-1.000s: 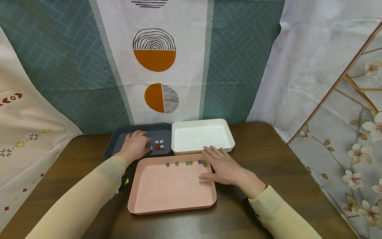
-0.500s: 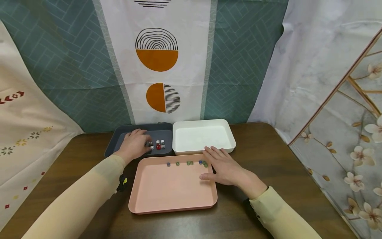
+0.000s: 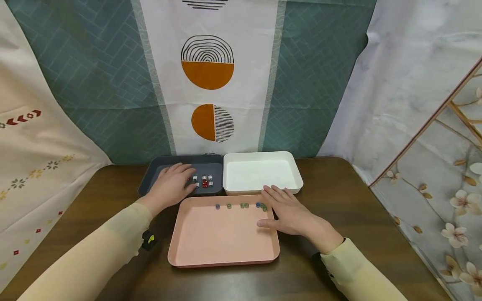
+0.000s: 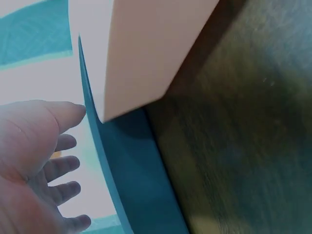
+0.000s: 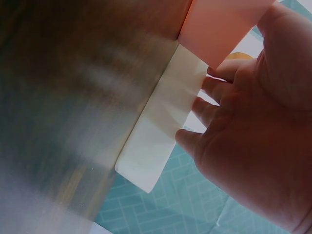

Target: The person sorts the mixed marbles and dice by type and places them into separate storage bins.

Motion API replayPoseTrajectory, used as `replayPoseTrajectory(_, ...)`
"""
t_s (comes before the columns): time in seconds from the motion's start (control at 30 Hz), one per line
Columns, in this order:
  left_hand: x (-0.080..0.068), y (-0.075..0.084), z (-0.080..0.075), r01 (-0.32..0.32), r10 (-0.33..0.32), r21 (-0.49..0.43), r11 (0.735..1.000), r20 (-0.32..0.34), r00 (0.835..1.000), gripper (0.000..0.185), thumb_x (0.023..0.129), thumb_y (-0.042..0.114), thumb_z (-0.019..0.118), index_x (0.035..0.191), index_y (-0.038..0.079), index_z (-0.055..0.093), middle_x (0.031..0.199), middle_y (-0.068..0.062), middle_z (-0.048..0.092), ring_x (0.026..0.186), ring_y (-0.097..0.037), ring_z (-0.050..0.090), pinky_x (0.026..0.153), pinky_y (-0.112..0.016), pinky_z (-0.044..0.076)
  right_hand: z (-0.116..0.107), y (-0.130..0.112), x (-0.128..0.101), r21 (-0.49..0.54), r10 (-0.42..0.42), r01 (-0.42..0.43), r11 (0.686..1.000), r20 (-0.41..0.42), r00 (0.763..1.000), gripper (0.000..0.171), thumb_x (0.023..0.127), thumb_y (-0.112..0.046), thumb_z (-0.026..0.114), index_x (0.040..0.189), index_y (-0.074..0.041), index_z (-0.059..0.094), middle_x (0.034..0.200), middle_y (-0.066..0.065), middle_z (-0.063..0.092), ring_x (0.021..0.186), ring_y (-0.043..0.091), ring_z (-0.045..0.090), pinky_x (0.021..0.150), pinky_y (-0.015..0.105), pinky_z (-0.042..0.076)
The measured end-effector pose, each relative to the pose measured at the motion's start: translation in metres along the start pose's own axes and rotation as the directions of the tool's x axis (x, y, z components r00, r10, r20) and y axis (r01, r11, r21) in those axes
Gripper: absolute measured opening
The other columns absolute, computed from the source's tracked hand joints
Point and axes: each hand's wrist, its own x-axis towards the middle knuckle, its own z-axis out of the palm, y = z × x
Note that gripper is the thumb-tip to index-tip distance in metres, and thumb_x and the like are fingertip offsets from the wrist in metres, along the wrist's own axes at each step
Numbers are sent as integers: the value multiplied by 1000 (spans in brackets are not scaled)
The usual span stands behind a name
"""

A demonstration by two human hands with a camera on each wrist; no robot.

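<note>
My left hand (image 3: 170,186) is over the dark blue-grey tray (image 3: 205,159), fingers apart and slightly bent. In the left wrist view its thumb and fingertips (image 4: 73,187) stand separate, with nothing between them. Just right of the thumb, white dice (image 3: 210,178) and a red die (image 3: 205,184) sit close together on the tray floor; the hand hides part of the tray. My right hand (image 3: 289,213) reaches over the right rim of the pink tray (image 3: 220,240), fingers extended to the front rim of the white tray (image 3: 260,169). It holds nothing.
Several small green beads (image 3: 244,205) and blue beads (image 3: 217,206) lie along the pink tray's back edge. The dark and white trays stand side by side behind it on a brown wooden table (image 3: 324,188). A patterned cloth (image 3: 293,104) hangs behind the table.
The left hand has drawn slightly left of the dice and its fingers have opened, so more dice show beside it. The right hand stays in place. The head view has shifted a little.
</note>
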Motion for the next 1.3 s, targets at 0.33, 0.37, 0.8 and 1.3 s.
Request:
replayPoseTrajectory(0.33,-28,17,-10,-58,58,-12,998,-37,998,65,104,29,80,158,1,58,169,-21,47,160,-48,35,125,-76,25,-2,1,-4,12,12,-12,1000,-18,1000,101,105,-67,65,175,-4,27,183,14,21,169,38,14,135,60,6)
replayPoseTrajectory(0.37,-31,18,-10,-66,65,-13,998,-42,997,65,104,29,80,159,1,57,169,-21,47,160,-48,36,125,-76,25,-2,1,-5,11,12,-12,1000,-21,1000,101,105,-66,65,175,-4,27,182,14,21,169,38,14,135,60,7)
replayPoseTrajectory(0.8,-70,21,9,-76,72,-85,993,-49,996,63,112,31,67,165,2,50,173,-17,43,161,-45,34,125,-77,21,-1,-1,-2,23,14,-14,1000,-16,1000,101,104,-63,68,174,-3,27,182,16,21,169,40,14,134,62,7)
replayPoseTrajectory(1.3,-79,21,28,-29,29,-146,989,-8,1000,72,113,45,62,170,6,42,178,-14,33,166,-42,23,129,-74,8,1,-4,0,-18,29,-29,999,4,1000,100,105,-64,67,175,-5,27,183,13,21,169,38,14,135,60,7)
